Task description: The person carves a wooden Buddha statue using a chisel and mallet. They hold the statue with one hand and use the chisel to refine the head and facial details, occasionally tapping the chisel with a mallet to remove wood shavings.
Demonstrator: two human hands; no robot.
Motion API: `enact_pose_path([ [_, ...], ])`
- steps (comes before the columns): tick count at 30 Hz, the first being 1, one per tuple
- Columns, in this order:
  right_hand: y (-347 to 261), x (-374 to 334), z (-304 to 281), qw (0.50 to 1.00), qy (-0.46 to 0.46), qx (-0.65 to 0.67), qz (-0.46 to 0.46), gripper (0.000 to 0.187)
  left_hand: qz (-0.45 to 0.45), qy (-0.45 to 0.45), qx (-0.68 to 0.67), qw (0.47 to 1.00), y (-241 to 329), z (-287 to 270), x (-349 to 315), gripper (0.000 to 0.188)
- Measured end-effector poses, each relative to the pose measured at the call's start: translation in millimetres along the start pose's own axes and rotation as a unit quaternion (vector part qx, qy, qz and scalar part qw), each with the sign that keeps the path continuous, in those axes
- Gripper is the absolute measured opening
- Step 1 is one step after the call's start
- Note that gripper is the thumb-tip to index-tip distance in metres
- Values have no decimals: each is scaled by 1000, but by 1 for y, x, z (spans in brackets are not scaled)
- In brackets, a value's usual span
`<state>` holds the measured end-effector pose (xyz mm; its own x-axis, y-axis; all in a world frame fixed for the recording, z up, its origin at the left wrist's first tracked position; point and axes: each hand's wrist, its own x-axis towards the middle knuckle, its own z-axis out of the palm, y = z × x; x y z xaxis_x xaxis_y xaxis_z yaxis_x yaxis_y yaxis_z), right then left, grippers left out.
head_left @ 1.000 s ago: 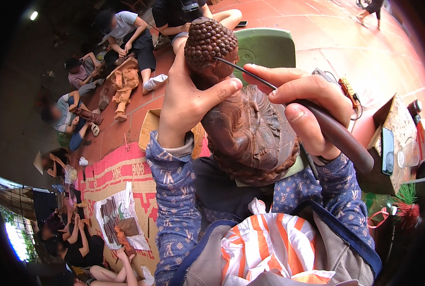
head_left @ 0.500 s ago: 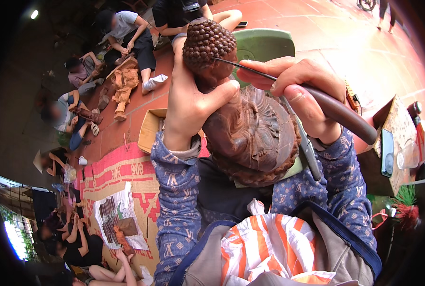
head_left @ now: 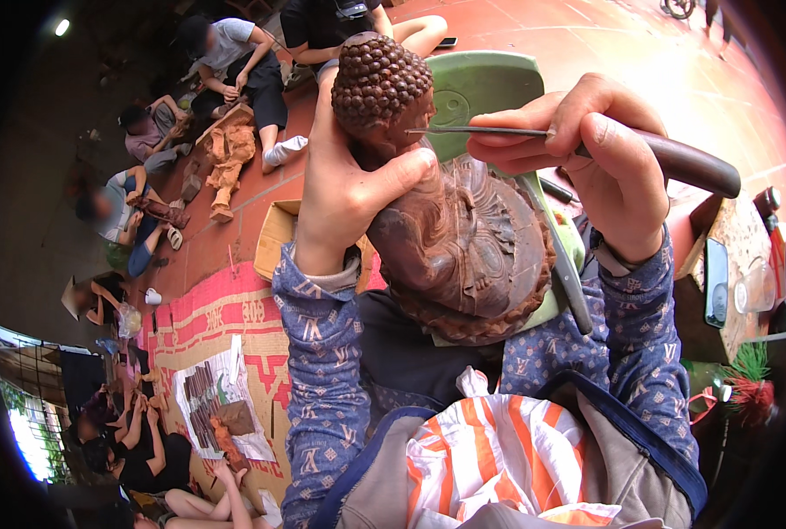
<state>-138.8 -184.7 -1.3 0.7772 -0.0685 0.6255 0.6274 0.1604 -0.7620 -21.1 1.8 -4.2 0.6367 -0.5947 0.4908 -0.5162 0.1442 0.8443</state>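
A dark brown carved wooden statue (head_left: 459, 242) of a seated figure with knobbly curled hair leans in my lap. My left hand (head_left: 344, 194) is wrapped round its neck and shoulder from the left, thumb across the upper chest. Between the fingers and thumb of my right hand (head_left: 609, 150) is a carving tool with a dark wooden handle (head_left: 693, 165) and a thin metal shaft. Its tip reaches the front of the statue's face; whether it touches the wood I cannot tell. Another long grey-handled tool (head_left: 572, 295) lies along the statue's right side.
Beyond the statue stands a green plastic seat (head_left: 490, 84). A phone (head_left: 715, 282) and a clear cup (head_left: 752, 289) are on a wooden block at right. To the left lie a tan box (head_left: 278, 242), a patterned mat (head_left: 208, 304) and a sheet with several tools. Several people sit farther off, some holding carvings.
The tool in my right hand has moved right and slightly down, its tip going from the hairline to the front of the face. The statue and my left hand have shifted slightly left.
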Motion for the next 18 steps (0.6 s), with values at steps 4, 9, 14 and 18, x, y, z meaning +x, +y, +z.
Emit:
enact_pose_path([
  [4,3,-4,-2,994,-26,-95,-48,23,-24,-18,-3,1000,1,-1,0,46],
  [9,11,-6,5,990,-13,-90,-108,20,-11,-16,20,1000,0,-2,0,56],
  [14,29,-6,-9,973,-91,-96,-192,27,54,7,-23,998,-13,-3,1,75],
  [18,34,-16,1,982,-39,-58,-174,19,65,-38,-78,994,-1,4,8,80],
])
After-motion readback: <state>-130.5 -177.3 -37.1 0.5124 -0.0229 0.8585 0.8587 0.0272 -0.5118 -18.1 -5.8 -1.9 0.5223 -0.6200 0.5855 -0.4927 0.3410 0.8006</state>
